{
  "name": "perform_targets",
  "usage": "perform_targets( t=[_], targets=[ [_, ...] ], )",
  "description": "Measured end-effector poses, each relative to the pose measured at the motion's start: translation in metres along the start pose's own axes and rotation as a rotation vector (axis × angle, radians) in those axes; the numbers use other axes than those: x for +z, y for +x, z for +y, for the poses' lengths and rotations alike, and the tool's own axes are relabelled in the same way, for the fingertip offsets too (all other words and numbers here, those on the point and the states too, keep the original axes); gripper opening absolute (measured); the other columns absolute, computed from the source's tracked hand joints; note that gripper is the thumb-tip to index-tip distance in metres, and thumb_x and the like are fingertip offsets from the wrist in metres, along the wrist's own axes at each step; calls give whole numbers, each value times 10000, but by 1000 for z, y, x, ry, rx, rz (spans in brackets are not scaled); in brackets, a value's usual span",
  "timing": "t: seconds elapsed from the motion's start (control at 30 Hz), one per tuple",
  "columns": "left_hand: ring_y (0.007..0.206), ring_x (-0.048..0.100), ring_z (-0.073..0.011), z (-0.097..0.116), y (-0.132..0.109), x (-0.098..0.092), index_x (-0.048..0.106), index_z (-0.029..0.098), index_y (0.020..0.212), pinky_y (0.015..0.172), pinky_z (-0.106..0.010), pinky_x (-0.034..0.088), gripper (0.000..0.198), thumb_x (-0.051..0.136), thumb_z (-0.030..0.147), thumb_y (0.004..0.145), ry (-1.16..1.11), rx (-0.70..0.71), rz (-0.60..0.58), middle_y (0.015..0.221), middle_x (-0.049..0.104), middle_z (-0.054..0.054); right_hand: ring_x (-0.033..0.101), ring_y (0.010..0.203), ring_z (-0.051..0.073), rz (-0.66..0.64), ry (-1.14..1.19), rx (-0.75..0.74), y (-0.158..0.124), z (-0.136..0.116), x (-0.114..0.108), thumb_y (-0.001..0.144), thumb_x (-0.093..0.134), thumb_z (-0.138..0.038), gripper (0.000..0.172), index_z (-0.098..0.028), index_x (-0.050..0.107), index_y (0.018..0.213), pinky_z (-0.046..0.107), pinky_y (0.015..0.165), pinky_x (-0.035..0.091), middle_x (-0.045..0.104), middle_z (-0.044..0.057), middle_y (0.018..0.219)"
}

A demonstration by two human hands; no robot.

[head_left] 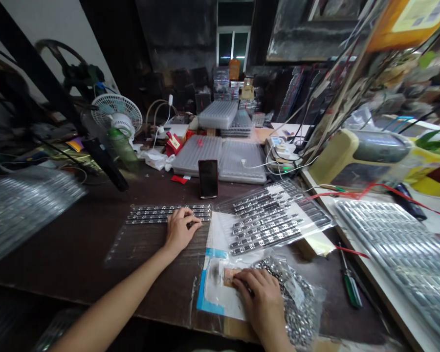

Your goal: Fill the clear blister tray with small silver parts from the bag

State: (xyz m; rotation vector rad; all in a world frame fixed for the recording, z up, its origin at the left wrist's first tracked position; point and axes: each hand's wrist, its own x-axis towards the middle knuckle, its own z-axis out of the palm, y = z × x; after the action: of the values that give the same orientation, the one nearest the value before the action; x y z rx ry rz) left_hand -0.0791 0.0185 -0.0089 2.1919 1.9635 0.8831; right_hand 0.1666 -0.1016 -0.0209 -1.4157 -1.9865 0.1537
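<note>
My left hand [179, 229] rests on a clear plastic tray [157, 242], its fingers curled down onto rows of small metal parts [150, 214] along the tray's far edge. My right hand [262, 298] lies near the table's front edge, fingers bent and pressed into a pile of loose small metal parts [297, 303] on a plastic bag. A second clear tray [275, 215] with several filled rows lies tilted just beyond the right hand. What either hand pinches is too small to see.
A black phone [208, 178] stands upright behind the trays. Stacked grey trays [220, 156] sit further back, a small fan [117, 115] at the back left. A green-handled screwdriver [350, 283] lies at the right. More filled trays [403, 249] cover the right bench.
</note>
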Motion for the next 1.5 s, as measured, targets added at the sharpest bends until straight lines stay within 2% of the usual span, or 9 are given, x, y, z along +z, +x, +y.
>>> perform_targets(
  t=[0.13, 0.23, 0.4, 0.57, 0.8, 0.97, 1.07, 1.2, 1.5],
  targets=[
    [983, 529, -248, -18, -12, -5, 728, 290, 801, 862, -413, 365, 83, 645, 292, 798, 70, -2, 29, 1012, 614, -30, 561, 781, 150, 3, 12, 12, -1, 3, 5, 883, 544, -300, 142, -289, 684, 857, 293, 731, 343, 672, -10, 835],
    [968, 542, -241, -8, -8, -8, 718, 278, 834, 882, -413, 358, 100, 620, 284, 813, 54, 26, 56, 1001, 631, -31, 555, 787, 149, 1, 21, 17, -1, 3, 8, 870, 563, -266, 138, -314, 688, 901, 294, 725, 344, 665, -15, 844],
    [882, 603, -195, 48, 42, 17, 710, 239, 828, 869, -365, 379, 123, 588, 243, 839, -147, 162, -107, 887, 699, -14, 551, 779, 158, 24, -43, -17, -3, 2, 8, 865, 558, -266, 153, -324, 687, 924, 300, 703, 369, 654, -5, 855],
    [866, 615, -187, 98, 77, 46, 706, 219, 870, 838, -337, 426, 144, 564, 221, 853, -224, 233, -145, 894, 698, -20, 555, 967, 197, 44, -241, -120, -17, 23, -10, 906, 413, -197, 329, -254, 594, 1175, 332, 786, 426, 645, 37, 1070],
    [997, 564, -211, 84, 13, 41, 639, 202, 1018, 911, -381, 453, 229, 482, 163, 856, -345, 259, -193, 1010, 619, -63, 573, 967, 194, 91, -239, -69, -17, 50, -50, 897, 428, -228, 317, -249, 584, 1172, 336, 803, 475, 634, 50, 1087],
    [1240, 436, -274, 73, -25, 51, 492, 161, 1245, 1043, -465, 356, 404, 481, 326, 876, -365, 167, -154, 1290, 513, -141, 557, 1038, 220, 158, -297, 106, 47, 99, -90, 903, 400, -265, 317, -221, 616, 1131, 376, 900, 437, 632, 81, 1111],
    [1396, 193, -297, 86, -22, 73, 298, 76, 1374, 1136, -478, 194, 637, 479, 413, 865, -442, -19, -18, 1481, 263, -214, 511, 1138, 266, 123, -352, 418, 100, 145, -109, 894, 387, -234, 367, -145, 578, 1195, 418, 963, 384, 549, 149, 1263],
    [1415, 126, -295, 108, -7, 98, 244, 47, 1378, 1146, -476, 148, 646, 399, 443, 892, -551, -222, 94, 1495, 198, -255, 628, 881, 186, 56, -307, 492, 140, 185, -113, 891, 489, -302, 241, -162, 649, 1006, 347, 821, 469, 678, 99, 973],
    [1417, 148, -224, 110, -9, 106, 284, 106, 1380, 1156, -389, 156, 577, 256, 472, 935, -664, -269, 119, 1515, 208, -194, 585, 1050, 177, 180, -220, 375, 134, 176, -134, 888, 401, -249, 361, -166, 603, 1176, 298, 906, 426, 646, 83, 1143]
  ],
)
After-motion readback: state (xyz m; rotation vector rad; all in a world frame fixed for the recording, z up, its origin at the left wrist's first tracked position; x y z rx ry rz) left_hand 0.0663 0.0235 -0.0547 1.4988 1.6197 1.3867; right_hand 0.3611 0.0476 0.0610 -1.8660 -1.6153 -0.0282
